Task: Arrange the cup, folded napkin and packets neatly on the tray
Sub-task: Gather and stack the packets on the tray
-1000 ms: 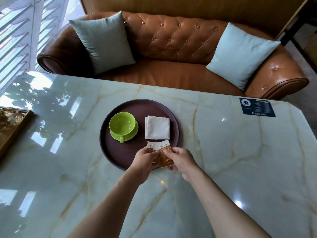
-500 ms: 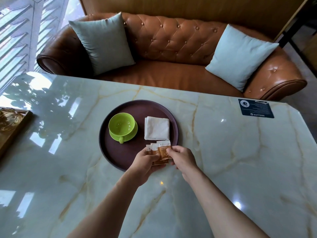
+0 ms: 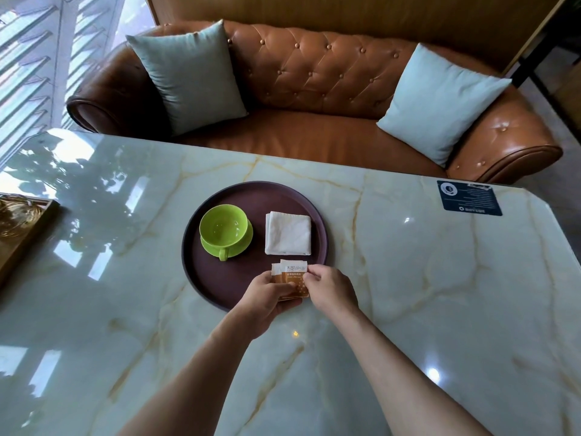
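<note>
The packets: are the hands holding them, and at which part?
Yes. The left hand grips the packets at their lower left; the right hand pinches their right edge, over the tray.

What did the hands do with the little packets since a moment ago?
Not much changed. Both hands still hold the packets over the near edge of the tray; the left hand grips them from below and the right hand pinches the right edge. The packets look squared up a little straighter than before. The green cup and the folded napkin stayed where they were.
</note>
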